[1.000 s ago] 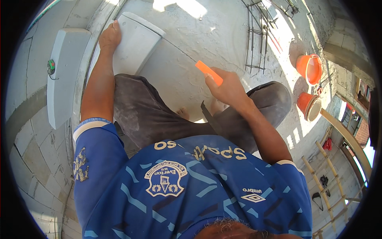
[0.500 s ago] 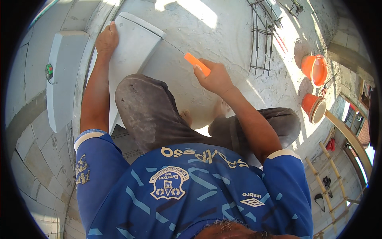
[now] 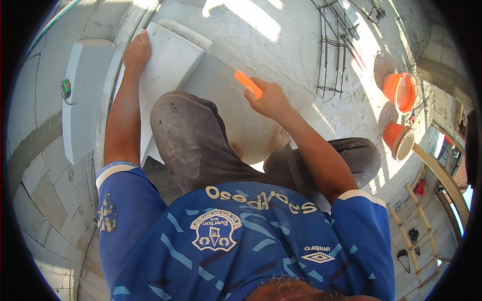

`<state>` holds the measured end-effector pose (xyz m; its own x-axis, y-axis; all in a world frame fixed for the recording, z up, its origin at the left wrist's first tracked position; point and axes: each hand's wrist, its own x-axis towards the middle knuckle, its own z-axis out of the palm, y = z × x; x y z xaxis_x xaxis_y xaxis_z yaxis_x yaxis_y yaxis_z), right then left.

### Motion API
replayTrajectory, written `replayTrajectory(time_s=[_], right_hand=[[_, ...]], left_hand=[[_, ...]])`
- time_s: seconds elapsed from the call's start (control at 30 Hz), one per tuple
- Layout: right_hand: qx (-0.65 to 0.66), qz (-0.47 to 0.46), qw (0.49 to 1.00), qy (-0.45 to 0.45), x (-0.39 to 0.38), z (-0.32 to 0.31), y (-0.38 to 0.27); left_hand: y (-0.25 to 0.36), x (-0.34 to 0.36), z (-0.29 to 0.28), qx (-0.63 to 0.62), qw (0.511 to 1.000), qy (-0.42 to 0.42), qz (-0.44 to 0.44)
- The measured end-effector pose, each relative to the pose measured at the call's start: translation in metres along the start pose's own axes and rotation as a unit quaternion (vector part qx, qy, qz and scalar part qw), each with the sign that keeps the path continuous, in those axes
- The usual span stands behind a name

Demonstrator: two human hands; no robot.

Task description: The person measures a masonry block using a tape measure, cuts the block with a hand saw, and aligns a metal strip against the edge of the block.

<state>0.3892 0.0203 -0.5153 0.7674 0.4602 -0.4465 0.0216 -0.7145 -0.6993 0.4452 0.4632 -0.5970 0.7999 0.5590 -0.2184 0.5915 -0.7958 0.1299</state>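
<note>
A pale lightweight concrete block (image 3: 168,57) lies lengthwise at my left, beside my bent knee. My left hand (image 3: 136,51) grips its far left edge, thumb on top and the other fingers mostly hidden. A thin slice (image 3: 187,34) sits at the block's far end, parted from it along a straight line. My right hand (image 3: 270,100) is closed round the orange handle of a hand saw (image 3: 248,84). Its blade shows edge-on as a thin line running to the block's far right corner.
Another pale block (image 3: 88,100) stands to the left, with a green tape measure (image 3: 66,89) on it. At the right are two orange buckets (image 3: 400,93) (image 3: 396,140), a steel rebar cage (image 3: 331,55) and a bamboo ladder (image 3: 414,231). A block wall (image 3: 55,200) rises at left.
The slice at the block's far end has come apart from the block and shifted slightly right. Both hands keep their grips; the saw handle has barely moved.
</note>
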Motion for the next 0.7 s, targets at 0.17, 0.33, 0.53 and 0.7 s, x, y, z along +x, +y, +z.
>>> replayTrajectory(time_s=[0.17, 0.33, 0.53, 0.7], right_hand=[[0.005, -0.003, 1.0, -0.008, -0.092, -0.077, 0.029], [-0.038, -0.011, 0.999, 0.0, -0.099, -0.127, 0.013], [-0.117, 0.016, 0.993, 0.022, -0.082, -0.166, -0.003], [-0.135, 0.086, 0.985, 0.063, -0.12, -0.242, -0.018]], left_hand=[[-0.022, -0.015, -0.027, -0.008, 1.0, 0.024, -0.004], [-0.014, -0.008, -0.022, -0.01, 1.0, 0.025, 0.002], [-0.01, -0.014, -0.024, -0.02, 0.999, 0.025, 0.008], [-0.011, -0.021, -0.03, -0.04, 0.999, 0.013, 0.009]])
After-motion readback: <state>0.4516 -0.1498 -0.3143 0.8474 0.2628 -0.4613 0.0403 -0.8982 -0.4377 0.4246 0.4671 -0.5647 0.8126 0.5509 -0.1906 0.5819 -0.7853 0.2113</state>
